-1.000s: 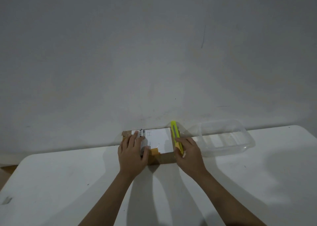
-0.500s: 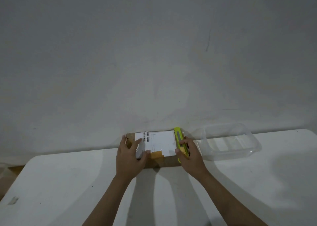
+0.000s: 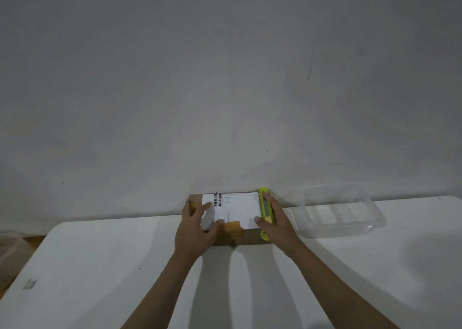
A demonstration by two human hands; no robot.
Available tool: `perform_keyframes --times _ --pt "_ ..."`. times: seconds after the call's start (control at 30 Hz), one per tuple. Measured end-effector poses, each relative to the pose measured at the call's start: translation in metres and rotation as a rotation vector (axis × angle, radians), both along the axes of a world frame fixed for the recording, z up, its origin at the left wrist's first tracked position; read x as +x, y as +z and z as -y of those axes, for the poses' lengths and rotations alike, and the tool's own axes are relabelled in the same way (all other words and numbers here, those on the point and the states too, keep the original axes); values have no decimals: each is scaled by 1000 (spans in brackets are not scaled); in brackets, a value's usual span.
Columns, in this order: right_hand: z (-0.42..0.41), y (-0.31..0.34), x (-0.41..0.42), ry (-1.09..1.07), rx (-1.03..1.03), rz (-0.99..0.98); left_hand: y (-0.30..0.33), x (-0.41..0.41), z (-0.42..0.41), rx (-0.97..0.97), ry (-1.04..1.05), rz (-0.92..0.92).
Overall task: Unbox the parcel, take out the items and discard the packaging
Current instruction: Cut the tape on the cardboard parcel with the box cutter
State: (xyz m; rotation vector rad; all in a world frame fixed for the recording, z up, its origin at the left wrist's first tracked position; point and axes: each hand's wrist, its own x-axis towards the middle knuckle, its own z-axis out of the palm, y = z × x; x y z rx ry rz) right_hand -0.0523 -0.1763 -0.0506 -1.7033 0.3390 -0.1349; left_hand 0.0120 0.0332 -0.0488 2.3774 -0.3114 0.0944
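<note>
A brown cardboard parcel (image 3: 246, 237) with a white shipping label (image 3: 240, 208) and orange tape lies at the far edge of the white table (image 3: 250, 291), against the wall. My left hand (image 3: 195, 231) rests on the parcel's left side, fingers spread over the label's corner. My right hand (image 3: 277, 223) grips a yellow-green utility knife (image 3: 265, 205) that lies along the parcel's right edge; whether its blade is out is not visible.
A clear plastic container (image 3: 337, 211) stands to the right of the parcel by the wall. The grey wall rises directly behind the table. The table's left edge falls away to a brown floor (image 3: 15, 253).
My left hand has slid slightly left over the parcel and spread its fingers. My right hand keeps the knife against the right edge. My view has shifted a little.
</note>
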Motion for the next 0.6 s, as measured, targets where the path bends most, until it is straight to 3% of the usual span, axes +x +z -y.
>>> perform_keyframes --times 0.6 --pt "-23 8 -129 -6 -64 30 -3 -128 -26 20 6 -38"
